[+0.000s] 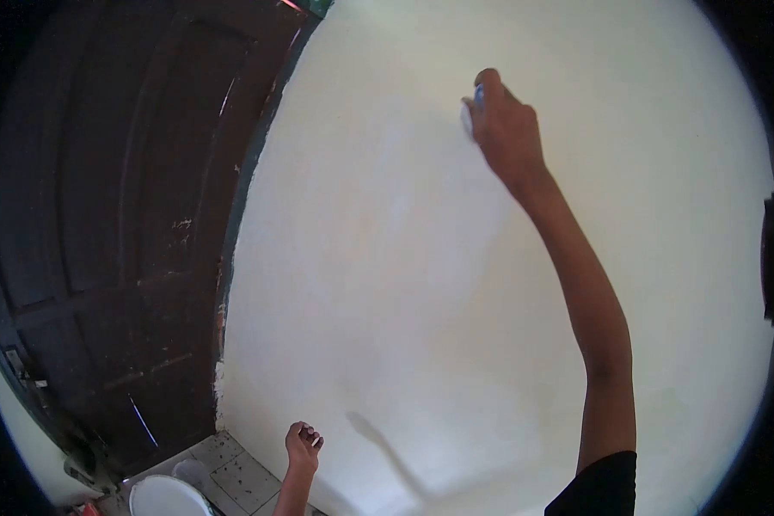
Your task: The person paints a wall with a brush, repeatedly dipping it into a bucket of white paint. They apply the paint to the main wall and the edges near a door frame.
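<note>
My right hand (509, 138) reaches high up the pale wall (378, 258), its fingers wrapped round a small blue and white tool (467, 119). Most of that tool is covered by the hand, so its exact kind cannot be made out; its white part lies at or very close to the wall surface. Low in the view, my left hand (303, 444) is raised in front of the wall with its fingers curled in. Nothing shows in it apart from small white spots at the fingers.
A dark brown panelled door (138, 172) with a latch stands at the left. On the tiled floor (245, 477) below sits a white bucket (168, 497), with a translucent container (191, 470) behind it. A dark object (772, 258) is at the wall's right edge.
</note>
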Action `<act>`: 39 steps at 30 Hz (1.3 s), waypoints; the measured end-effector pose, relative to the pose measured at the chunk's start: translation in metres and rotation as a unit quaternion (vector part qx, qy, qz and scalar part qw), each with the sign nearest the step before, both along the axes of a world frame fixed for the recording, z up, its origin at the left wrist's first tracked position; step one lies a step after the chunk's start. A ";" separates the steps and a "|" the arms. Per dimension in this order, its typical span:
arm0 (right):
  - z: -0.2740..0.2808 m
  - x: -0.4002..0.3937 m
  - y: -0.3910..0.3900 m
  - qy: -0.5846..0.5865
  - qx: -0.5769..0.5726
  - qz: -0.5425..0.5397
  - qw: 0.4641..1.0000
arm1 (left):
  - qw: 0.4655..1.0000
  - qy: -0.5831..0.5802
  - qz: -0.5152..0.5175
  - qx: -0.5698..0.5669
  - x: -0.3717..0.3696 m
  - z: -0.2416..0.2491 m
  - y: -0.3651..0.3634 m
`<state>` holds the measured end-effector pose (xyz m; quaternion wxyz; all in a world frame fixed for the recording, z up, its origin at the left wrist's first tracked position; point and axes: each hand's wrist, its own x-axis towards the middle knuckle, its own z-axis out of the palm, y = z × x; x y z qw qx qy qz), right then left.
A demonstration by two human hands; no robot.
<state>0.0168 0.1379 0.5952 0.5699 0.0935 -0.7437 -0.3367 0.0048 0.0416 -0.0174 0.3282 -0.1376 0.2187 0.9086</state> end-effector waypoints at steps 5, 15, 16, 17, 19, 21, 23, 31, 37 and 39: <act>-0.065 -0.031 0.007 -0.219 -0.231 0.128 0.939 | 1.000 0.003 0.013 0.004 -0.005 0.005 0.001; 0.003 -0.055 0.051 -0.013 -0.069 -0.011 0.997 | 1.000 -0.001 0.019 -0.005 -0.022 0.004 -0.008; 0.017 -0.043 0.048 0.016 -0.041 -0.003 0.999 | 1.000 0.003 0.022 -0.004 -0.022 0.004 -0.008; 0.029 -0.026 0.043 0.037 -0.019 0.002 0.999 | 1.000 0.007 0.024 -0.001 -0.022 0.006 -0.006; 0.052 0.024 0.034 0.059 -0.021 -0.004 0.998 | 0.999 0.014 0.035 -0.002 -0.008 0.014 -0.003; 0.055 0.059 0.028 0.004 -0.122 0.013 0.992 | 0.999 0.016 0.035 -0.004 -0.009 0.014 0.000; 0.037 0.076 0.039 -0.061 -0.201 0.046 0.977 | 0.999 0.017 0.034 0.004 -0.013 0.009 0.003; 0.036 0.092 0.067 -0.059 -0.212 -0.030 0.975 | 0.999 0.023 -0.028 0.003 0.008 0.015 0.015; 0.080 0.090 0.049 0.057 -0.074 -0.057 0.994 | 0.998 0.023 -0.062 -0.003 0.031 0.011 0.014; 0.073 0.093 0.043 0.072 0.000 -0.072 0.995 | 0.998 0.019 -0.061 -0.005 0.032 0.011 0.008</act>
